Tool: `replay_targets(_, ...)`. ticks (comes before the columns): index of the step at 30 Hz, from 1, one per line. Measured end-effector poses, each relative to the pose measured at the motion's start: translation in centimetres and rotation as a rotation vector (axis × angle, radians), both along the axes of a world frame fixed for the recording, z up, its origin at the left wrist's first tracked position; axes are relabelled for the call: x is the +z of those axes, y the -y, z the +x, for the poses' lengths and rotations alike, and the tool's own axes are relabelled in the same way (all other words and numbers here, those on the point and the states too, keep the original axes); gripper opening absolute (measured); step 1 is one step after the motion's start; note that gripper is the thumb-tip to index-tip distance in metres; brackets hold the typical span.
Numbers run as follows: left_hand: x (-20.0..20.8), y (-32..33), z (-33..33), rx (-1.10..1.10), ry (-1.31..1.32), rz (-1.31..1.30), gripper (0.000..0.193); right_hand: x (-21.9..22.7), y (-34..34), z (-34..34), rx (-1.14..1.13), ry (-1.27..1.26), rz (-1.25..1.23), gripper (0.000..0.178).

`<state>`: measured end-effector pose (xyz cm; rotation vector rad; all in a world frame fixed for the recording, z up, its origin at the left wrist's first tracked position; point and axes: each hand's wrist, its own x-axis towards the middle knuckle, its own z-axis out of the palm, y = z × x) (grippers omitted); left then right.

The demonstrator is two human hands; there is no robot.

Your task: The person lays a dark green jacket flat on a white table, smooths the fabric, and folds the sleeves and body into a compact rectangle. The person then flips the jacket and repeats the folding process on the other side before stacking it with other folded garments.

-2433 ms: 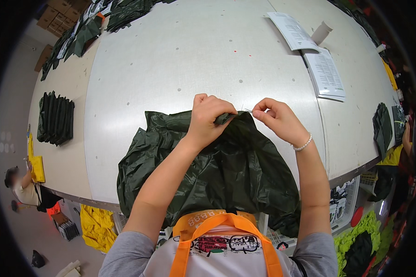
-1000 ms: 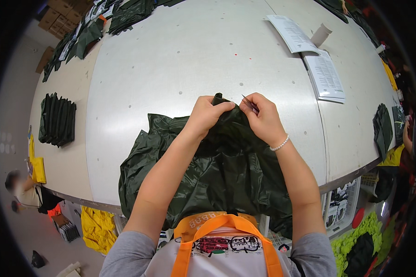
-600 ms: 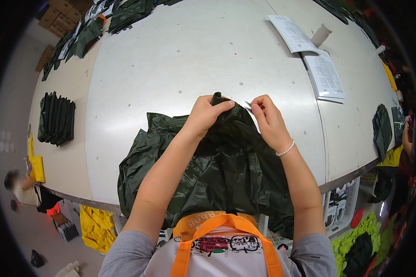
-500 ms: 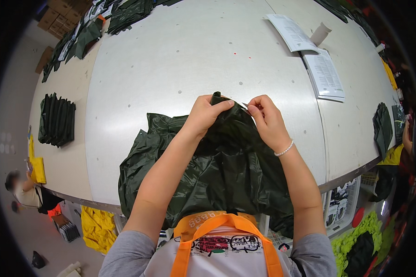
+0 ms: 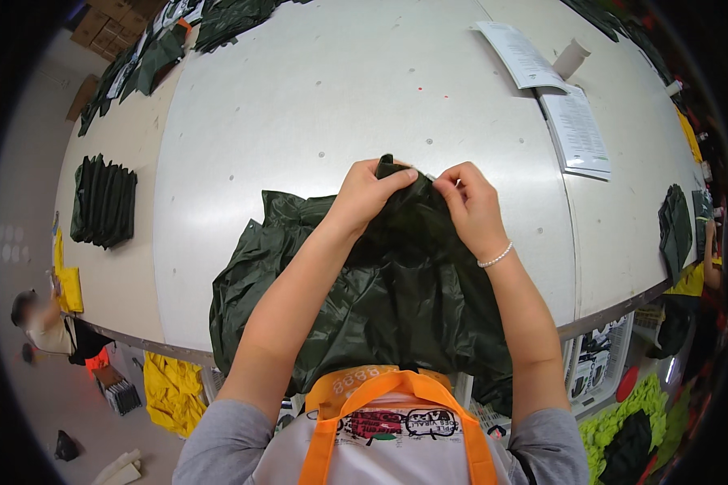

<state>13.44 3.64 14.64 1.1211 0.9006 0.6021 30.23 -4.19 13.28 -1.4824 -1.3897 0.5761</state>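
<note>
A dark green, shiny waterproof garment [image 5: 380, 279] lies bunched over the table's near edge and hangs toward me. My left hand [image 5: 368, 194] is closed on a folded edge of it, thumb pressed on top and a corner sticking up past the fingers. Just to the right, my right hand [image 5: 471, 206] is pinched at the same edge, a beaded bracelet on its wrist. A tiny pale tip shows by its fingertips, too small to name. Between the hands the cloth stretches a short way, raised above the table.
The wide pale table [image 5: 299, 105] carries a stack of folded dark green garments [image 5: 103, 202] at left. Printed papers [image 5: 574, 129] and a white roll [image 5: 572, 58] lie at upper right. Yellow cloth [image 5: 172, 394] and a white crate [image 5: 597, 364] are below the edge. Other people work at both sides.
The right fingers have drawn in tighter at the edge, and less of the small pointed tip shows. My left hand keeps its hold. The whole view has shifted slightly.
</note>
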Motion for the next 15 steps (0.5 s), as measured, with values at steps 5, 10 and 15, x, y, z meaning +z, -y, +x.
replay_targets(5, -2.6, -3.8, -6.7, 0.549, -0.081, 0.530, 0.036, -2.1, 0.4, 4.1, -0.313, 0.094, 0.032, 0.024)
replay_targets(10, -8.6, 2.2, -20.6, 0.611, -0.674, 0.682, 0.029, -7.6, 5.0, 9.3, -0.346, 0.312, -0.217, 0.025)
replay_targets(15, -10.7, 14.6, -23.3, 0.495, -0.997, 0.876, 0.027, -20.2, 11.4, 21.7, -0.559, 0.697, -0.581, 0.047)
